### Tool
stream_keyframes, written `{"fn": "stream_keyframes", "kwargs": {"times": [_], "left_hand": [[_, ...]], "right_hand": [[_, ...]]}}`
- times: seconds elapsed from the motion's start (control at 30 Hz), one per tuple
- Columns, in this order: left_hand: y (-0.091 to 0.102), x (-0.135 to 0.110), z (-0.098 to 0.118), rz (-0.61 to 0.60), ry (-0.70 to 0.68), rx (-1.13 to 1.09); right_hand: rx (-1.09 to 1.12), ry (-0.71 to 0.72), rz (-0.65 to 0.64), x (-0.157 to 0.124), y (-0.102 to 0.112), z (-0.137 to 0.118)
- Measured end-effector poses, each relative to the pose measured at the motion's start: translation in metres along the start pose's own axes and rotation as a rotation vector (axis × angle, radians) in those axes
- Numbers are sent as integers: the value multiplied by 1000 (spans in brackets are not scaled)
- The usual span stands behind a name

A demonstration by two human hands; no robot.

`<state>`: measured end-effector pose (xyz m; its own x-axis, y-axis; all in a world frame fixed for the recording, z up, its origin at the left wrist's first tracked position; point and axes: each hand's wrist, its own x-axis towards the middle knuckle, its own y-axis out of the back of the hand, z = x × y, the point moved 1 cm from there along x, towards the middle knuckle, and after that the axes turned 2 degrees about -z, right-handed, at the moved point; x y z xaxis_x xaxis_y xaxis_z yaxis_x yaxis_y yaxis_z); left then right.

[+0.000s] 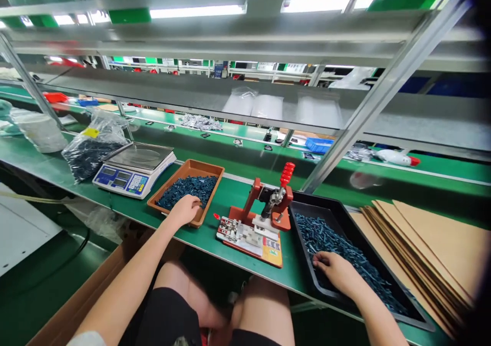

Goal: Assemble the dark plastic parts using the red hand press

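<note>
My left hand (186,210) is over the near end of an orange-brown tray (219,178), its fingers curled together. Small dark blue parts (187,188) lie heaped in that tray. At the black tray (312,277), my right hand (334,270) rests over its near left part, thumb and fingers bent together beside a pile of slim dark blue pieces (330,241). What either hand holds, if anything, is too small or hidden to name. Between the trays stands a red-framed hand press (264,218) with a red lever handle (287,174) pointing up and a metal fixture on its base.
A weighing scale (134,169) stands left of the brown tray, with a clear bag of dark parts (90,152) beyond it. Cardboard sheets (433,254) are stacked at the right. A metal post (383,95) and a shelf (184,93) with plastic bags rise behind the bench.
</note>
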<state>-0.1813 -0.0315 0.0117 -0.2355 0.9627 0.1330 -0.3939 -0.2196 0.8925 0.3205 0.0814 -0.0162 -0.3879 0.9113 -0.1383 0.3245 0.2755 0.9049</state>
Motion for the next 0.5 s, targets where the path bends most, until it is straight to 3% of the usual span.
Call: {"fn": "stream_keyframes", "kwargs": {"times": [0.13,0.33,0.43,0.5], "left_hand": [[-21,46,0,-128,25,85],[-28,52,-2,-205,-18,215],[-27,61,-8,-232,-14,262],[-26,65,-14,-186,-33,280]], "right_hand": [[23,-5,133,-4,8,5],[153,-33,362,-18,23,-4],[210,-75,350,-17,27,-10],[272,-70,387,-16,29,-11]]}}
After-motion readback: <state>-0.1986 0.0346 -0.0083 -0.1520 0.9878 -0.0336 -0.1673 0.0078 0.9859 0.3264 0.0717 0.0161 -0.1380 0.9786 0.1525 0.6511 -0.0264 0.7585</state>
